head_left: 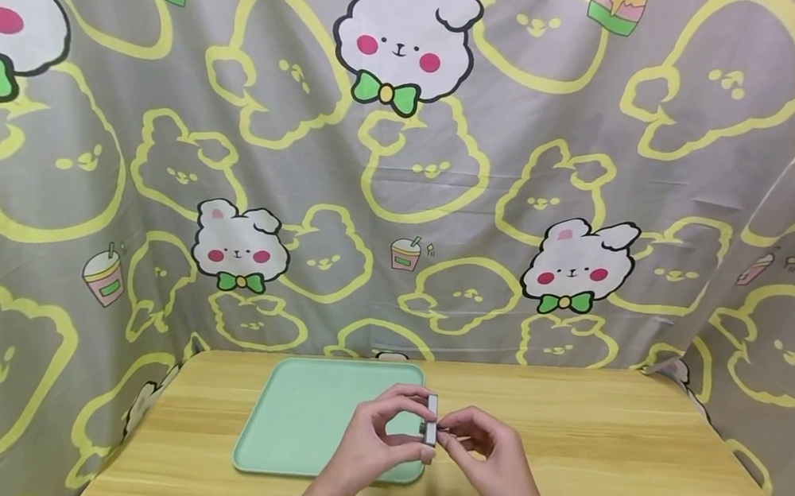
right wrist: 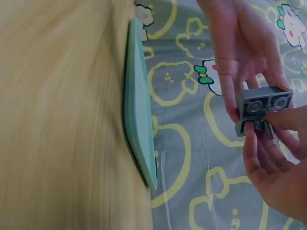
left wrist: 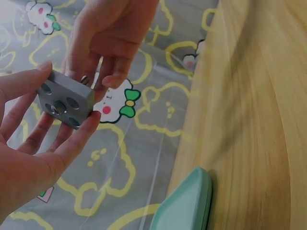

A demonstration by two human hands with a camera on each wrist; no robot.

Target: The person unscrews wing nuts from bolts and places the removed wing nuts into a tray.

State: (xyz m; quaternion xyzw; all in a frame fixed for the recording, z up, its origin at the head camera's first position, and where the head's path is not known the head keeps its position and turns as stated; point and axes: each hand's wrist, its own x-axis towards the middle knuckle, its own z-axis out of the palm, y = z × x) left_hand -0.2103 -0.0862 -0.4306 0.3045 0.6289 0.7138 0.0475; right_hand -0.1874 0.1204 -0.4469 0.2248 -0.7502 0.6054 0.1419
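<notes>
Patterned curtain (head_left: 440, 180) hangs behind the wooden worktop (head_left: 609, 444). Green tray (head_left: 303, 411) lies on the worktop, left of centre. Your left hand (head_left: 377, 431) grasps a gray block (left wrist: 69, 98) by its edges, fingers curved round it, raised off the worktop near the tray's right edge. Your right hand (head_left: 489, 450) has its fingers pinching a small metal piece (right wrist: 269, 130) at the block's right-facing side.

From the near side of the tray (head_left: 310, 407), the head camera looks forward and down, farther off; both wrist cameras, closer in, share the block (left wrist: 61, 94) and the tray's edge.
</notes>
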